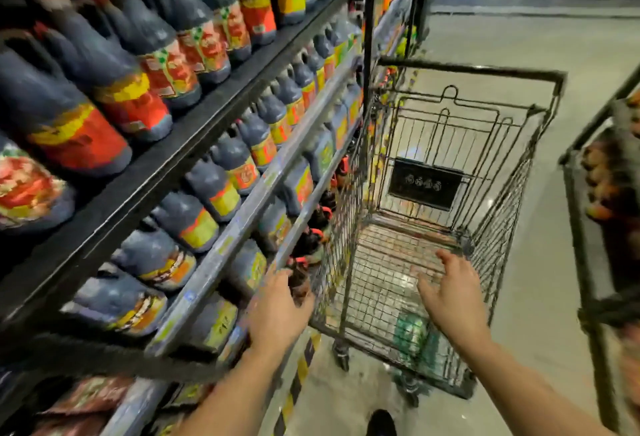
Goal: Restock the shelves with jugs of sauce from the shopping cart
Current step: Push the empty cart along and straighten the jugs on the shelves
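dark jugs of sauce (pixel 221 189) crowd the tiered shelves (pixel 194 144); wire shopping cart (pixel 450 214) stands on the floor (pixel 554 262)

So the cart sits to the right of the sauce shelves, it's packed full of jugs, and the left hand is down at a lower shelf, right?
Not quite: the shopping cart is nearly empty, with only one green-labelled item in its basket. The rest holds: it stands right of the shelves, and the left hand is at a lower shelf. The head view shows this.
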